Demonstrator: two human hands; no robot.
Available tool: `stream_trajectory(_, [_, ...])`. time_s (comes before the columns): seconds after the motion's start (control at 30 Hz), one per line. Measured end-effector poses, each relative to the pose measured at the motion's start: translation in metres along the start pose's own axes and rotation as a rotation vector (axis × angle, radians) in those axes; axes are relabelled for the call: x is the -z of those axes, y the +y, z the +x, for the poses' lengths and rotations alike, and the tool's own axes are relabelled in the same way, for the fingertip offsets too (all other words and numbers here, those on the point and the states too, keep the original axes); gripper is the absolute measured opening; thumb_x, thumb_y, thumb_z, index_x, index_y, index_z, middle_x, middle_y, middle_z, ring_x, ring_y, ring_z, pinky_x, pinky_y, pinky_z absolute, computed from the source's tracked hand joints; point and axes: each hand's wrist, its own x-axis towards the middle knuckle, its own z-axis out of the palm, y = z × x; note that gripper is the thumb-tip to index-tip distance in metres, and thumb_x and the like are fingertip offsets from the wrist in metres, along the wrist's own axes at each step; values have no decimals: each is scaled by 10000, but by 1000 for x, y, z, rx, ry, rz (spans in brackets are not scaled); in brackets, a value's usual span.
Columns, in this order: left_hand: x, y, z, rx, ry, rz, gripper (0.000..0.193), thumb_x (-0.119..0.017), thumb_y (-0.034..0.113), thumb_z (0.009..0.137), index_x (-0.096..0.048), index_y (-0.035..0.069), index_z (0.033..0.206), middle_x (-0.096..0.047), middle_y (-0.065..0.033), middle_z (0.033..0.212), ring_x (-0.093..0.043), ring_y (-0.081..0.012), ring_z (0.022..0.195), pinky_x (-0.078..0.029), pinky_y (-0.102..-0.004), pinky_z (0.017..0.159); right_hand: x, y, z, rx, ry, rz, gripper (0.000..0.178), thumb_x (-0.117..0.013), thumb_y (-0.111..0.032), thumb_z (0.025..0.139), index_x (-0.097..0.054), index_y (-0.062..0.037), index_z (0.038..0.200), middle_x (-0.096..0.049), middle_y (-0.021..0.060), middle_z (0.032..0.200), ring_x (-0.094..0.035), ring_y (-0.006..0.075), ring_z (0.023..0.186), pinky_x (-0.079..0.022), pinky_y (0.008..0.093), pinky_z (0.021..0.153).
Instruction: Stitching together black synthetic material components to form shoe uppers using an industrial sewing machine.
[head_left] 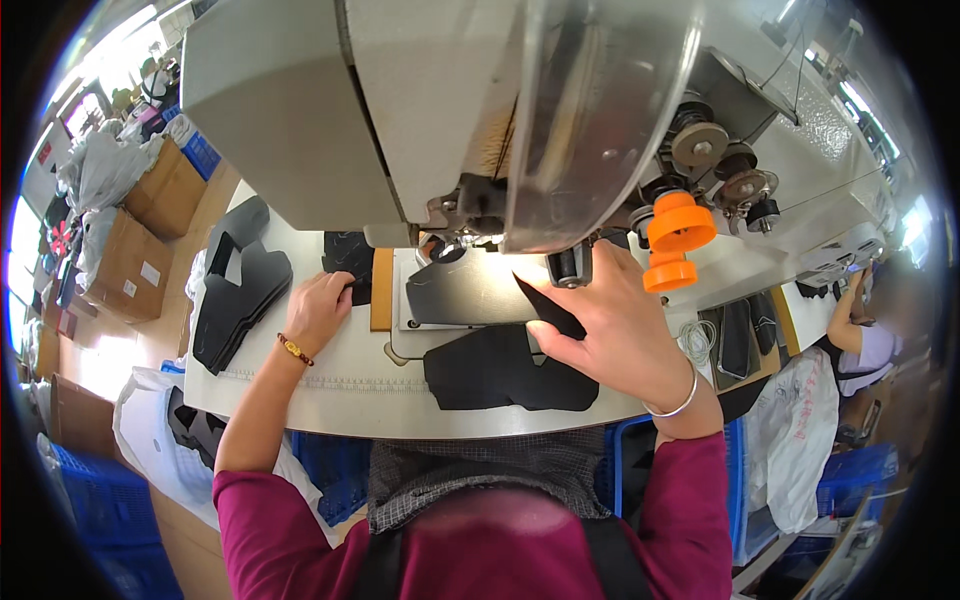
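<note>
At a large industrial sewing machine (440,100), my left hand (322,305) has its fingers closed together at the edge of a black fabric piece (348,265). My right hand (625,325) is at the right of the machine bed, thumb stretched out and apart from the fingers. Its fingertips are partly hidden behind a black machine part (568,268). Beside the thumb lies a narrow black piece (550,302). A shiny grey flat piece (465,290) lies under the bright lamp light. In front of it, a larger black cut piece (495,370) rests on the table.
Black cut pieces (240,290) are piled at the table's left. Orange knobs (680,222) jut out above my right hand. A tray of black parts (737,340) stands at right. Cardboard boxes (128,265), blue crates (100,490) and white sacks (795,440) surround the table. Another person (865,340) sits far right.
</note>
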Motion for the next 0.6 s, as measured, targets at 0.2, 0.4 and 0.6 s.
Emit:
stream_trajectory(0.2, [0, -7, -3, 82, 22, -84, 96, -677, 61, 899, -683, 54, 995, -678, -135, 809, -663, -337, 751, -529, -434, 670, -13, -1, 4, -19, -12, 17, 457, -777, -296, 824, -725, -127, 1245, -610, 194, 1172, -561, 391, 1067, -460, 458, 941])
stream_trajectory(0.4, [4, -16, -5, 216, 32, -186, 99, -642, 76, 941, -693, 40, 1018, -693, -169, 821, -667, -375, 742, -529, -434, 671, -20, -8, 5, -86, 1, 89, 429, -782, -279, 825, -715, -124, 1219, -592, 174, 1129, -600, 365, 1004, -499, 462, 845])
stream_trajectory(0.6, [24, -8, 15, 367, 168, -312, 104, -625, 59, 969, -700, 5, 1017, -651, -201, 744, -619, -330, 618, -483, -367, 595, -17, -8, 3, -86, 43, 39, 422, -786, -282, 844, -725, -130, 1233, -522, 263, 1168, -609, 407, 972, -524, 449, 824])
